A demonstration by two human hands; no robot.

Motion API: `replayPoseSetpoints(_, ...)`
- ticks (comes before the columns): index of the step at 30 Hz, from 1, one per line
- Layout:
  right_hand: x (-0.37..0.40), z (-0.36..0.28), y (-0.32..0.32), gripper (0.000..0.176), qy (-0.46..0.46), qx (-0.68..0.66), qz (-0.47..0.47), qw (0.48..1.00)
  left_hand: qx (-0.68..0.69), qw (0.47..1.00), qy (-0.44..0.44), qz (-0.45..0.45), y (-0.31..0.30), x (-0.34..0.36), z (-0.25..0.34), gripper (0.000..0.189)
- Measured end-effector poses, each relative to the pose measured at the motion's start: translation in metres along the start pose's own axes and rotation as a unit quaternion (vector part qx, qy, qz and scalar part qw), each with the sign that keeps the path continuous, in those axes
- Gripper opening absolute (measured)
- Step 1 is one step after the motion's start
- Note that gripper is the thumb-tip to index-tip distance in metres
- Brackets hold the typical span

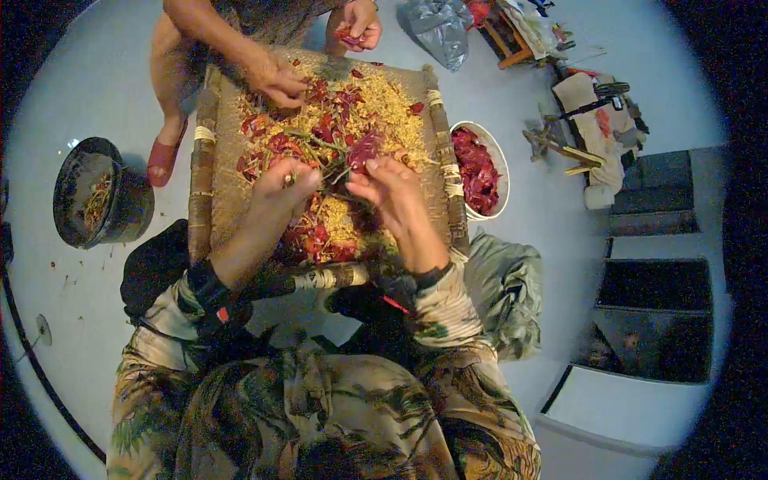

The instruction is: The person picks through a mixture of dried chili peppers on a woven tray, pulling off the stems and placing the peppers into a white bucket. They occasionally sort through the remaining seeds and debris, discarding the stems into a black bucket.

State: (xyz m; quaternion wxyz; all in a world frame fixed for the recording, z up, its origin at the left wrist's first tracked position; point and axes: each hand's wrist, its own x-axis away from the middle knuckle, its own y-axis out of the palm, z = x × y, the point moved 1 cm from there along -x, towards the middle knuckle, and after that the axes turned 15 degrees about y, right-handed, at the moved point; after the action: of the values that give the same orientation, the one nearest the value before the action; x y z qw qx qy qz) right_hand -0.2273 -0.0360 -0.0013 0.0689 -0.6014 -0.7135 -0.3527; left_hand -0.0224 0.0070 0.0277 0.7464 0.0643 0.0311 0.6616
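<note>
Evidently midway, red pieces (pixel 478 172) pack the bucket (pixel 506 172) while others litter the counter (pixel 200 180); the right hand's (pixel 394 194) grip pinches one, the left hand's (pixel 276 192) apparently a stem (pixel 290 176).

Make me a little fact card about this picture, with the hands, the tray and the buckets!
Left hand: curled by thin green stems; grip unclear
Right hand: fingers pinching a crinkly dark-red piece
Tray: woven mat in a wooden frame, scattered with yellow crumbs and red pieces
Round black bucket: left; stemlike scraps inside
Round white bucket: right; red pieces inside
Helper: one hand over the tray, another holding something red
</note>
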Motion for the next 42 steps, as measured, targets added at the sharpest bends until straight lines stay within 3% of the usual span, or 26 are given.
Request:
replayPoseSetpoints(1, 0.007, 0.007, 0.006, 0.008, 0.002, -0.007, 0.000, 1.000, -0.030, 0.999, -0.009, -0.003, 0.001, 0.000, 0.005, 0.016)
replayPoseSetpoints(4, 0.022, 0.024, 0.030, 0.008, 0.010, -0.045, 0.011, 0.999, 0.024, 0.989, 0.144, -0.033, 0.008, -0.003, -0.012, 0.017)
replayPoseSetpoints(5, 0.024, 0.030, 0.032, 0.009, 0.012, -0.070, -0.003, 0.997, 0.006, 0.992, 0.121, -0.035, 0.006, -0.002, -0.017, 0.014)
replayPoseSetpoints(10, 0.026, 0.040, 0.041, 0.012, 0.068, -0.096, -0.055, 0.991, -0.090, 0.982, 0.168, 0.019, 0.005, 0.002, -0.013, 0.011)
replayPoseSetpoints(11, 0.029, 0.036, 0.043, 0.017, 0.077, -0.034, -0.033, 0.996, -0.124, 0.975, 0.181, 0.031, 0.004, 0.003, -0.009, 0.010)
replayPoseSetpoints(15, 0.014, 0.040, 0.018, 0.030, -0.051, 0.278, 0.057, 0.957, -0.182, 0.953, 0.243, 0.006, -0.003, -0.001, -0.013, 0.011)
replayPoseSetpoints(18, 0.022, 0.028, 0.025, 0.039, -0.273, 0.428, 0.200, 0.838, -0.243, 0.926, 0.289, 0.003, -0.004, -0.001, -0.006, 0.010)
replayPoseSetpoints(21, 0.028, 0.012, 0.032, 0.049, -0.336, 0.498, 0.107, 0.792, -0.262, 0.905, 0.332, -0.034, -0.005, -0.004, -0.011, 0.009)
replayPoseSetpoints(24, 0.022, 0.014, 0.029, 0.051, -0.245, 0.471, -0.022, 0.847, -0.286, 0.895, 0.330, -0.089, -0.004, -0.003, -0.008, 0.009)
replayPoseSetpoints(25, 0.023, 0.016, 0.031, 0.045, -0.214, 0.434, -0.048, 0.874, -0.279, 0.899, 0.325, -0.096, -0.003, -0.003, -0.007, 0.009)
replayPoseSetpoints(31, 0.024, 0.026, 0.033, 0.027, -0.088, 0.349, -0.036, 0.932, -0.227, 0.917, 0.321, -0.067, -0.003, -0.001, -0.012, 0.008)
replayPoseSetpoints(35, 0.027, 0.028, 0.039, 0.023, -0.125, 0.308, -0.027, 0.943, -0.220, 0.920, 0.322, -0.033, -0.003, 0.002, -0.012, 0.007)
replayPoseSetpoints(42, 0.024, 0.039, 0.043, 0.020, -0.162, 0.318, 0.007, 0.934, -0.194, 0.951, 0.242, 0.001, -0.001, 0.011, -0.003, 0.007)
